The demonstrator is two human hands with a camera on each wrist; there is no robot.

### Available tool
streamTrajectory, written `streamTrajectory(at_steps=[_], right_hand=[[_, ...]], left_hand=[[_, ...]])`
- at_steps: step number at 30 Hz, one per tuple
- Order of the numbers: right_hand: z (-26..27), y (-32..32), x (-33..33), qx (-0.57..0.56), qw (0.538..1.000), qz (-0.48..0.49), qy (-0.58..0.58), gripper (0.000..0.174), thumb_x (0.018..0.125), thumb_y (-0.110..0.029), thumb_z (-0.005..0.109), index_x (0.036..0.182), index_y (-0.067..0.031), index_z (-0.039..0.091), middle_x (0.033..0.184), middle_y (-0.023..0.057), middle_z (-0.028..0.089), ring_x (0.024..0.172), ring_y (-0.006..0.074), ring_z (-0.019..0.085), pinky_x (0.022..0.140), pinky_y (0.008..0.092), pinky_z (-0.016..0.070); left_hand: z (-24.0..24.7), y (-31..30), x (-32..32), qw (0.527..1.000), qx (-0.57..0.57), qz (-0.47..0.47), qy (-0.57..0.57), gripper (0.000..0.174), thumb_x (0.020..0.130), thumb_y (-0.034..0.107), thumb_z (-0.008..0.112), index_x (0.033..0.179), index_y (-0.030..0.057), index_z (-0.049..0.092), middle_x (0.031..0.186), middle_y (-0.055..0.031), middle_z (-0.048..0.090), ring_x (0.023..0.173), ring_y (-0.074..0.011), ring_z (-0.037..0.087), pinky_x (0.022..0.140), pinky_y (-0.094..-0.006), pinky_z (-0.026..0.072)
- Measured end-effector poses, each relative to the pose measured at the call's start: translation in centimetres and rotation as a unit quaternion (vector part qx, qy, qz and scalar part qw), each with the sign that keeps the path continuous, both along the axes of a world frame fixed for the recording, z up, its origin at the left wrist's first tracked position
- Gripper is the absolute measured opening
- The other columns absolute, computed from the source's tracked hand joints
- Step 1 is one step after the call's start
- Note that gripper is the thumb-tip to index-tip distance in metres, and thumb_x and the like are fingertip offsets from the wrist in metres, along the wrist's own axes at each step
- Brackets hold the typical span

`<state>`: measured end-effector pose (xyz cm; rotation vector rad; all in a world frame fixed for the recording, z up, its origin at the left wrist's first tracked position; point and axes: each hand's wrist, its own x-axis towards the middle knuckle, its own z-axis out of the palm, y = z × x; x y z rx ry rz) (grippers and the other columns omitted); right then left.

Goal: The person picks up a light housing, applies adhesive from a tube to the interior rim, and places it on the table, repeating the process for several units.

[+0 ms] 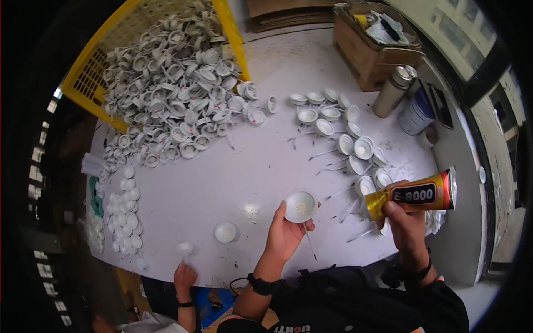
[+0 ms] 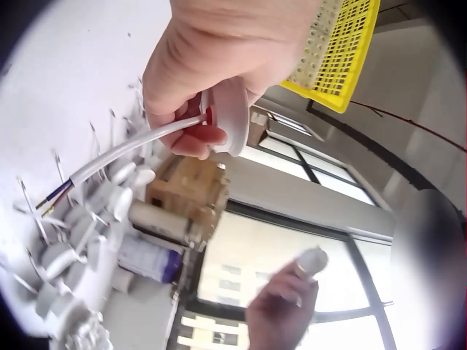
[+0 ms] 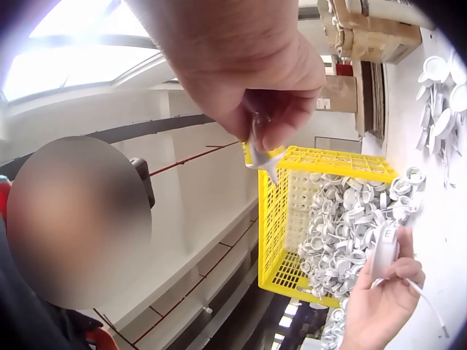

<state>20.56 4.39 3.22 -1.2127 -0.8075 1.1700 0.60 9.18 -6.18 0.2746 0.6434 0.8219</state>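
My left hand (image 1: 282, 238) grips a white round lamp housing (image 1: 301, 206) by its rim, its open face turned up with a small yellowish patch in the middle. From it hangs a white cable (image 2: 131, 144), ending in bare blue and brown wires. My right hand (image 1: 408, 226) holds a yellow and black tube of E-8000 glue (image 1: 416, 195) off to the right, above the table. The right wrist view shows its pointed nozzle (image 3: 271, 170) below the fingers, apart from the housing. Another such housing (image 1: 225, 232) lies on the table left of my left hand.
A yellow crate (image 1: 233, 39) spills many lamp housings at the back left. More housings (image 1: 363, 147) with cables stand in rows at right, near a metal canister (image 1: 392, 92) and cardboard box (image 1: 358, 58). White discs (image 1: 126, 213) lie left; another person's hand (image 1: 185, 276) is at the front edge.
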Motion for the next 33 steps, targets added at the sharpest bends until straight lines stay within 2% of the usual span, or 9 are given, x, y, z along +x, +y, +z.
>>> streamTrajectory(at_steps=[2, 6, 9, 12, 13, 19, 26, 28, 33], right_hand=[[1.0, -0.2, -0.8, 0.002, 1.0, 0.009, 0.001, 0.029, 0.069, -0.014, 0.062, 0.088, 0.0006, 0.045, 0.071, 0.0076, 0.05, 0.053, 0.0136, 0.051, 0.043, 0.0234, 0.0418], [2.1, -0.8, -1.5, 0.003, 0.999, 0.036, -0.035, 0.026, 0.069, -0.011, 0.063, 0.085, 0.0009, 0.046, 0.078, 0.0106, 0.051, 0.055, 0.0136, 0.052, 0.044, 0.0228, 0.0433], [2.5, -0.9, -1.6, 0.038, 0.978, 0.097, -0.181, 0.021, 0.07, -0.005, 0.062, 0.088, -0.0037, 0.052, 0.087, 0.0069, 0.05, 0.082, 0.0162, 0.051, 0.071, 0.0279, 0.0417], [2.8, -0.9, -2.2, 0.046, 0.979, 0.11, -0.165, 0.02, 0.071, -0.004, 0.062, 0.088, -0.0037, 0.053, 0.087, 0.0075, 0.051, 0.08, 0.0167, 0.052, 0.069, 0.0279, 0.0423], [2.6, -0.7, -2.6, 0.061, 0.976, 0.076, -0.196, 0.023, 0.063, -0.006, 0.062, 0.083, 0.0006, 0.055, 0.081, 0.0097, 0.051, 0.067, 0.0151, 0.051, 0.053, 0.0248, 0.0445], [3.0, -0.5, -2.7, 0.079, 0.947, 0.097, -0.297, 0.022, 0.061, -0.008, 0.062, 0.082, -0.0014, 0.058, 0.08, 0.009, 0.052, 0.074, 0.0188, 0.05, 0.067, 0.0312, 0.0403], [2.8, -0.5, -3.0, 0.085, 0.948, 0.072, -0.299, 0.021, 0.061, -0.007, 0.061, 0.081, -0.0017, 0.058, 0.079, 0.0086, 0.054, 0.074, 0.0189, 0.05, 0.067, 0.0317, 0.0406], [2.8, -0.4, -2.8, 0.098, 0.929, 0.091, -0.346, 0.021, 0.06, -0.005, 0.061, 0.08, -0.002, 0.058, 0.079, 0.0084, 0.055, 0.074, 0.0191, 0.05, 0.068, 0.0318, 0.0408], [2.9, -0.6, -2.9, 0.087, 0.938, 0.086, -0.325, 0.021, 0.059, -0.005, 0.061, 0.08, -0.0023, 0.058, 0.08, 0.0085, 0.056, 0.074, 0.0193, 0.05, 0.068, 0.032, 0.0407]], left_hand=[[1.9, -1.8, 0.2, 0.996, 0.017, 0.013, -0.081, 0.049, 0.086, 0.043, 0.027, 0.11, 0.003, 0.04, 0.102, -0.0153, 0.051, 0.07, -0.0185, 0.048, 0.061, -0.0307, 0.0386], [4.9, -4.4, 0.9, 0.997, -0.025, 0.017, -0.067, 0.054, 0.086, 0.048, 0.02, 0.114, 0.0055, 0.037, 0.106, -0.0119, 0.048, 0.079, -0.0204, 0.048, 0.061, -0.032, 0.0386], [4.9, -5.5, 0.9, 0.998, 0.004, -0.008, -0.069, 0.046, 0.088, 0.042, 0.02, 0.117, 0.0088, 0.034, 0.108, -0.0098, 0.045, 0.083, -0.0208, 0.048, 0.062, -0.0319, 0.039], [5.6, -6.0, 1.2, 0.998, -0.012, 0.004, -0.057, 0.043, 0.088, 0.04, 0.022, 0.118, 0.011, 0.032, 0.109, -0.0097, 0.044, 0.084, -0.0214, 0.048, 0.062, -0.0326, 0.0397], [5.6, -6.0, 1.1, 0.998, -0.012, 0.004, -0.059, 0.043, 0.088, 0.04, 0.022, 0.118, 0.011, 0.032, 0.109, -0.0097, 0.044, 0.084, -0.0214, 0.048, 0.062, -0.0326, 0.0397], [5.8, -6.1, 0.9, 0.995, 0.014, -0.01, -0.095, 0.04, 0.088, 0.036, 0.025, 0.121, 0.015, 0.029, 0.114, -0.0096, 0.04, 0.087, -0.023, 0.047, 0.063, -0.0338, 0.0409], [5.8, -6.2, 0.9, 0.992, 0.039, -0.034, -0.114, 0.041, 0.088, 0.036, 0.027, 0.123, 0.016, 0.026, 0.117, -0.0095, 0.037, 0.09, -0.0231, 0.046, 0.063, -0.0337, 0.0407], [5.8, -6.2, 0.9, 0.992, 0.04, -0.034, -0.111, 0.041, 0.088, 0.036, 0.027, 0.123, 0.016, 0.026, 0.117, -0.0096, 0.037, 0.09, -0.0229, 0.046, 0.063, -0.0336, 0.0406], [5.9, -6.3, 0.9, 0.992, 0.038, -0.041, -0.117, 0.041, 0.088, 0.035, 0.027, 0.124, 0.0159, 0.026, 0.117, -0.0096, 0.037, 0.089, -0.0228, 0.046, 0.063, -0.0333, 0.0406]])
